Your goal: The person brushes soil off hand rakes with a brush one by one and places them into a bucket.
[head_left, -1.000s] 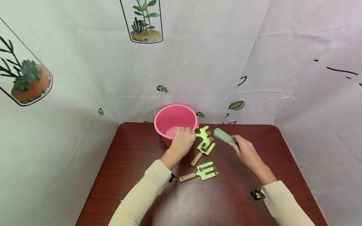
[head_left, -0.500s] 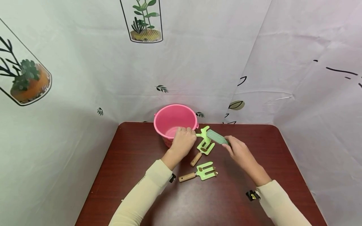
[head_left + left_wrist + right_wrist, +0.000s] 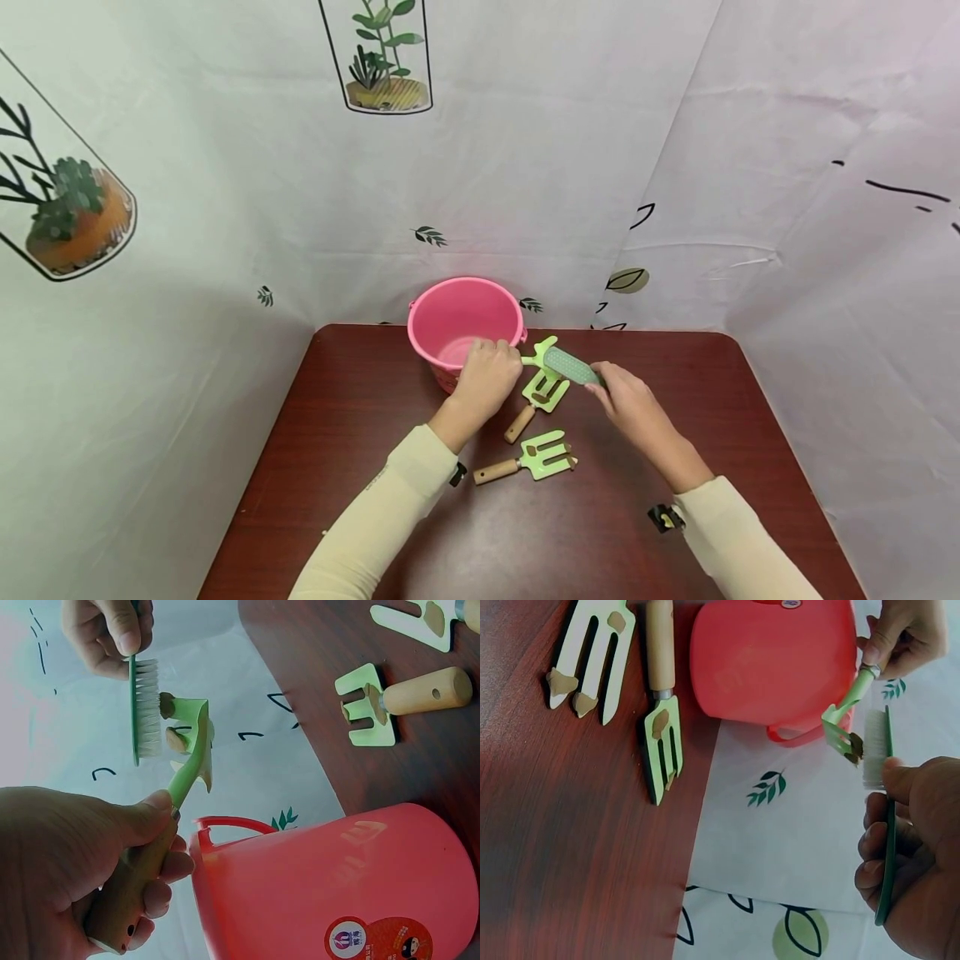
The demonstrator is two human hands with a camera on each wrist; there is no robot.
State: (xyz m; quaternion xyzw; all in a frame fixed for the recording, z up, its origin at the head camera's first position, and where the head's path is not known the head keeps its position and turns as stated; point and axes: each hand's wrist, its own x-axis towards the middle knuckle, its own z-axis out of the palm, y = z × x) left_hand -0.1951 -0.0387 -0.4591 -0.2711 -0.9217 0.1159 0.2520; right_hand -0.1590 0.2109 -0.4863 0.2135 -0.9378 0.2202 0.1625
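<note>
My left hand [image 3: 489, 375] grips the wooden handle of a green hand rake [image 3: 196, 754], its tines reaching right, past the bucket. Brown, mud-like lumps [image 3: 177, 740] cling to the tines. In my right hand [image 3: 637, 408] is a green scrub brush [image 3: 572, 366], held by its handle. Its white bristles [image 3: 148, 712] face the tines at close range; whether they touch is unclear. From the head view the brush covers part of the rake head. Just below lie two green garden forks, one angled [image 3: 546, 390] and one nearer me [image 3: 547, 455], both with brown lumps.
A pink bucket [image 3: 322, 877] stands at the back of the dark red table [image 3: 360, 417], directly behind my left hand. White cloth [image 3: 570, 167] printed with plants encloses the table at the back and sides. Both forks occupy the table's middle.
My right hand has brought the brush leftward, from beside the rake to over its head in the head view. My left hand and the rake have hardly moved.
</note>
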